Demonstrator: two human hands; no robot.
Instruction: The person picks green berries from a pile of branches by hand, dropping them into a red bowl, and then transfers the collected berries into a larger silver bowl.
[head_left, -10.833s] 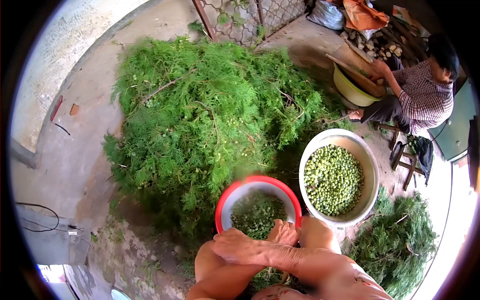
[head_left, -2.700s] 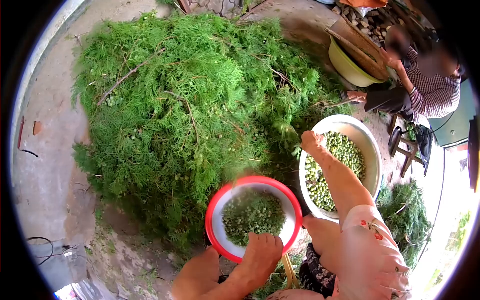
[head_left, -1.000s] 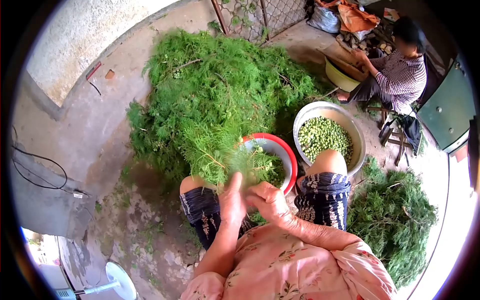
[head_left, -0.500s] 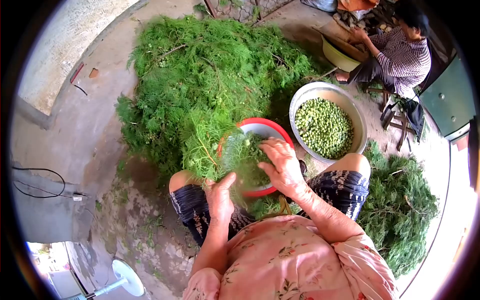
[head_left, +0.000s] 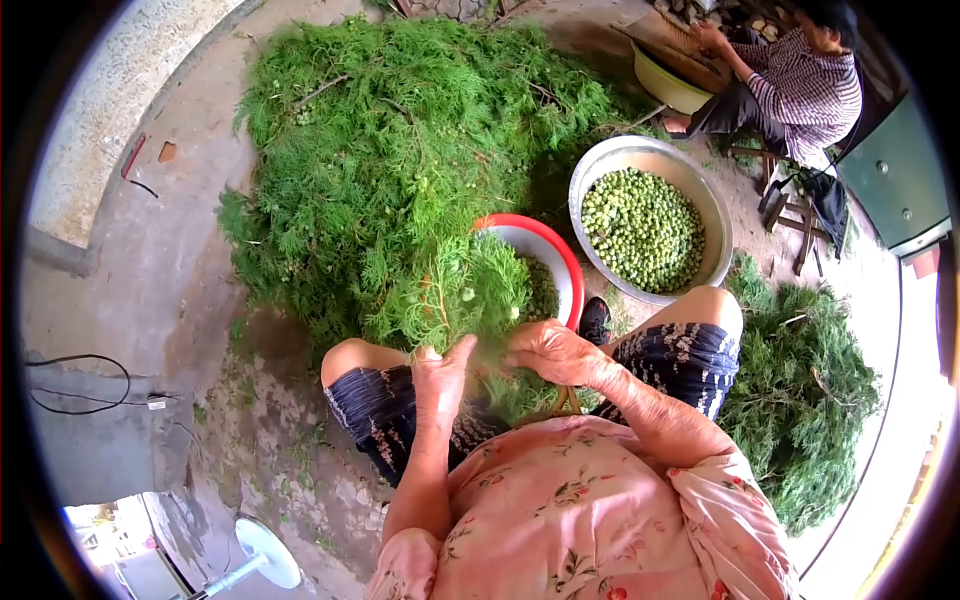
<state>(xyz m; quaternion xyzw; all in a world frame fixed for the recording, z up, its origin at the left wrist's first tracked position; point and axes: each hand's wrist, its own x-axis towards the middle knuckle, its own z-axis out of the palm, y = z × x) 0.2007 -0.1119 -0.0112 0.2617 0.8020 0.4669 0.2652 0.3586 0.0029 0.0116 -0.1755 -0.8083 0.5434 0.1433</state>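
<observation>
My left hand [head_left: 440, 378] is closed round the lower end of a feathery green branch [head_left: 440, 295], thumb upward. The branch leans out over a red-rimmed basin [head_left: 572, 262] between my knees and hides much of it. Close by on the right, my right hand [head_left: 558, 352] has its fingers curled together beside the foliage; what they pinch is blurred. Small green cones [head_left: 541, 290] show inside the basin. Beyond it stands a wide metal basin [head_left: 718, 238] holding many round green cones [head_left: 642, 230].
A big heap of cut green branches [head_left: 350, 160] lies ahead, and a second pile [head_left: 800, 410] is at my right. At the upper right a person [head_left: 800, 95] sits by a yellow-green tub [head_left: 668, 90]. A fan [head_left: 265, 553] stands at lower left.
My right hand has moved down and nearer my left hand, its fingers now drawn together. The branch tip has swung right across the basin. The view has shifted slightly.
</observation>
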